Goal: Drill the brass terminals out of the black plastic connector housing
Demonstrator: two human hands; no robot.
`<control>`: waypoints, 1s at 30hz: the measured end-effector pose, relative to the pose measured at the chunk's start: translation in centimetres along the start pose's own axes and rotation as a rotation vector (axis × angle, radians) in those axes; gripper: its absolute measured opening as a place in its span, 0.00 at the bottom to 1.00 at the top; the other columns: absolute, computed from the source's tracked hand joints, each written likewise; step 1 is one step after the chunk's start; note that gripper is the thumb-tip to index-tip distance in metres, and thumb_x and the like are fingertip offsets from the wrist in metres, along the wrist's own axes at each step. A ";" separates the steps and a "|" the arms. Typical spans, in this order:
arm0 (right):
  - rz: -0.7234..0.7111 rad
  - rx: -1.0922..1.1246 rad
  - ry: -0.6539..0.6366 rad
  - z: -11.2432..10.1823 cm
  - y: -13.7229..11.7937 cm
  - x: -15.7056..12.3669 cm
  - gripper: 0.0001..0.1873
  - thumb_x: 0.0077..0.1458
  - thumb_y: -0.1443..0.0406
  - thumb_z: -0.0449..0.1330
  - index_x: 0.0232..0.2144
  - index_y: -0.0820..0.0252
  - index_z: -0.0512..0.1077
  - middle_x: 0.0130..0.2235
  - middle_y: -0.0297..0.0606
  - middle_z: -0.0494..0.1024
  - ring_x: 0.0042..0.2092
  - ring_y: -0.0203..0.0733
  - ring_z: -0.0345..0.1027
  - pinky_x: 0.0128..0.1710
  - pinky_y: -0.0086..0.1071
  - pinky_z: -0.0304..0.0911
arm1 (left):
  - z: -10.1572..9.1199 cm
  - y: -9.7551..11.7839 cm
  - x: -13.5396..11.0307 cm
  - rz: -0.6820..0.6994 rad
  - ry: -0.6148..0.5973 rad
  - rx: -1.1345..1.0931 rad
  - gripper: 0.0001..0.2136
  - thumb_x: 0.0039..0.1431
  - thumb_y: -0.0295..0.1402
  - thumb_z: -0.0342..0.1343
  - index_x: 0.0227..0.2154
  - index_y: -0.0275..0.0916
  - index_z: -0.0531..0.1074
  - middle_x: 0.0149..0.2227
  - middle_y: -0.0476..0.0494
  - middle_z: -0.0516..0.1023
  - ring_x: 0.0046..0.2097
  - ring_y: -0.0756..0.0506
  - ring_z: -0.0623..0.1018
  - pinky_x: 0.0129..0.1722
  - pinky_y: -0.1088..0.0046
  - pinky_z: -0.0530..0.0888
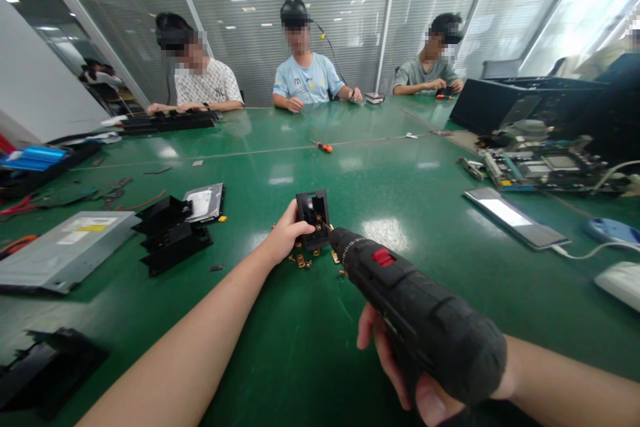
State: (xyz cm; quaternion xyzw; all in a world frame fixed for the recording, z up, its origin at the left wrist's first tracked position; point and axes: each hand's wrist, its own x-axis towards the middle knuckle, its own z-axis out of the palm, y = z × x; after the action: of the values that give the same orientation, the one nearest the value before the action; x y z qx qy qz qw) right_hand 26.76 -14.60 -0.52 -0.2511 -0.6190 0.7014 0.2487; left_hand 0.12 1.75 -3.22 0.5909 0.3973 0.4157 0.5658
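Note:
My left hand (pixel 289 234) grips a small black plastic housing (pixel 320 200) from its left side, tilted up off the green table. Brass-coloured parts show inside the housing. A black cordless drill (pixel 415 300) with a red switch on top is held in my right hand (pixel 395 367), wrapped round its handle. The drill's bit points into the housing near the brass parts; whether it touches a screw is too small to tell. Several loose brass pieces (pixel 301 261) lie on the table below the housing.
To the left lie black plastic brackets (pixel 175 243), a hard drive (pixel 206 202) and a silver optical drive (pixel 75 240). An orange screwdriver (pixel 325 147) lies ahead. At right are a phone (pixel 515 217) with a cable and circuit boards (pixel 540 160). Three people (pixel 306 77) sit across the table.

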 end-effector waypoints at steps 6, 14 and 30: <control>-0.009 0.003 -0.001 0.0 0.2 0.0 0.40 0.37 0.52 0.81 0.50 0.62 0.75 0.38 0.40 0.79 0.35 0.40 0.72 0.35 0.33 0.69 | 0.0 0.2 0.0 0.012 0.026 0.055 0.27 0.42 0.31 0.59 0.51 0.40 0.67 0.46 0.45 0.78 0.51 0.37 0.76 0.56 0.55 0.70; -0.017 -0.034 -0.025 -0.1 0.2 -0.2 0.43 0.38 0.50 0.80 0.53 0.62 0.74 0.35 0.38 0.78 0.34 0.41 0.73 0.35 0.34 0.70 | 0.7 1.2 -0.5 0.037 0.055 0.137 0.27 0.40 0.29 0.57 0.49 0.39 0.68 0.43 0.45 0.78 0.47 0.39 0.77 0.53 0.56 0.72; 0.024 -0.086 -0.045 -0.3 0.0 -0.3 0.40 0.41 0.50 0.79 0.54 0.61 0.74 0.36 0.38 0.79 0.34 0.41 0.73 0.36 0.36 0.71 | 1.0 1.5 -0.6 0.052 0.046 0.170 0.26 0.41 0.31 0.57 0.48 0.40 0.67 0.43 0.45 0.79 0.47 0.39 0.78 0.51 0.57 0.74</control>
State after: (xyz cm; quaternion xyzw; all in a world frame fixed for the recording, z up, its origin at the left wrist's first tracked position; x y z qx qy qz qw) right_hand 27.23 -14.57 -0.50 -0.2529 -0.6509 0.6827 0.2152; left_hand 0.86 0.80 -1.79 0.6372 0.4287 0.4085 0.4933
